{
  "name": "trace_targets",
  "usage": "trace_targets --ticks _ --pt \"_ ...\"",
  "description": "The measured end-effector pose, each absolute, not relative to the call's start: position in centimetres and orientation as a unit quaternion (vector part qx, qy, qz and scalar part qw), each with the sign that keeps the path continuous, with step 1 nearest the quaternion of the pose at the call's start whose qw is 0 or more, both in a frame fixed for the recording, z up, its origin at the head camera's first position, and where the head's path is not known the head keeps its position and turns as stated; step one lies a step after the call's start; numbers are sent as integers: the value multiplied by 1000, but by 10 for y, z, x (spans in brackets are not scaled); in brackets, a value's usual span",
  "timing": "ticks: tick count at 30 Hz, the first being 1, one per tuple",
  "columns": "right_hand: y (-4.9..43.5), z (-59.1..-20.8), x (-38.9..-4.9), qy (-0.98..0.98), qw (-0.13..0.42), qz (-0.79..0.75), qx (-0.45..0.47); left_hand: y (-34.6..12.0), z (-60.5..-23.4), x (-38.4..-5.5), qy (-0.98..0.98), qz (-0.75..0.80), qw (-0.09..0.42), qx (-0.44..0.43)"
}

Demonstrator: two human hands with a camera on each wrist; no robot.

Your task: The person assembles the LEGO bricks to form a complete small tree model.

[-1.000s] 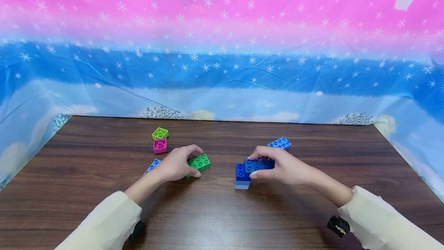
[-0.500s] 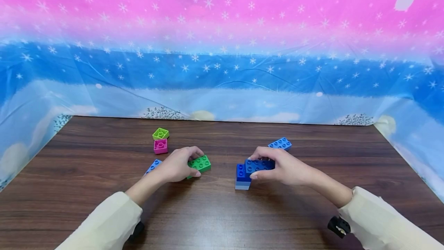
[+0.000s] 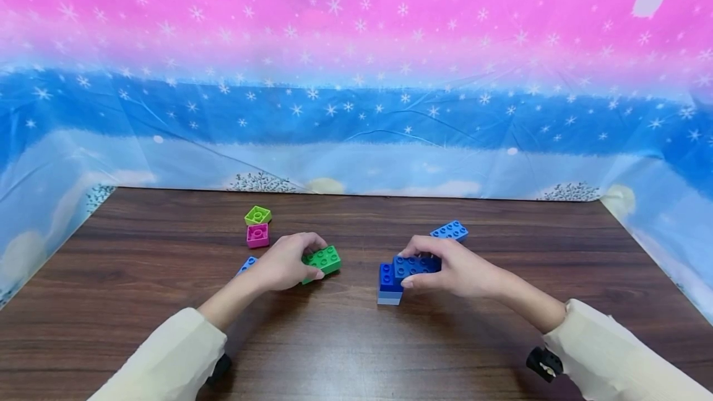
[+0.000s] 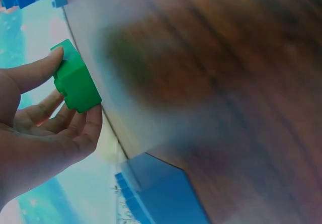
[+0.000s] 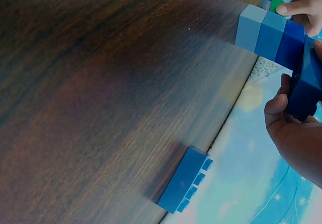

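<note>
My left hand point(image 3: 291, 262) pinches a green toy building brick point(image 3: 324, 262) between thumb and fingers. In the left wrist view that brick is off the table, with a blurred shadow below it. Farther right, my right hand point(image 3: 453, 265) grips a dark blue brick point(image 3: 411, 267). This brick lies across the top of a small stack point(image 5: 272, 36) and juts out over its right side. Pale blue, mid blue and deep blue bricks make up the stack, which stands on the table. The right palm hides the far end of the dark blue brick.
A blue brick point(image 3: 450, 231) lies behind my right hand. At the left are a lime brick point(image 3: 258, 215) and a pink brick point(image 3: 257, 236), both hollow side up. Another blue brick point(image 3: 247, 263) is partly hidden by my left hand. A patterned cloth point(image 3: 356, 110) borders the wooden table point(image 3: 356, 351).
My left hand has shifted the green brick slightly to the right and up, turning it a little. The right hand, dark blue brick and stack have stayed in place.
</note>
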State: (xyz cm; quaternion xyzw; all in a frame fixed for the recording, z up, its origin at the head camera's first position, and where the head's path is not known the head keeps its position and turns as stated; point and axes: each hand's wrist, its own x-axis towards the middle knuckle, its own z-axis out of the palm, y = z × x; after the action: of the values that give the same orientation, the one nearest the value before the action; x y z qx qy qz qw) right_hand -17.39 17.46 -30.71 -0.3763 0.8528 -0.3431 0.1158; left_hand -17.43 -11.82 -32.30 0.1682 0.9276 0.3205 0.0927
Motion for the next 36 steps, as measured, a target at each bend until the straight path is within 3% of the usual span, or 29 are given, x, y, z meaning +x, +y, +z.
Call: trace_targets --ticks 36 --pt "174 -309 -176 850 121 -351 -373 -78 -298 -148 881 355 79 302"
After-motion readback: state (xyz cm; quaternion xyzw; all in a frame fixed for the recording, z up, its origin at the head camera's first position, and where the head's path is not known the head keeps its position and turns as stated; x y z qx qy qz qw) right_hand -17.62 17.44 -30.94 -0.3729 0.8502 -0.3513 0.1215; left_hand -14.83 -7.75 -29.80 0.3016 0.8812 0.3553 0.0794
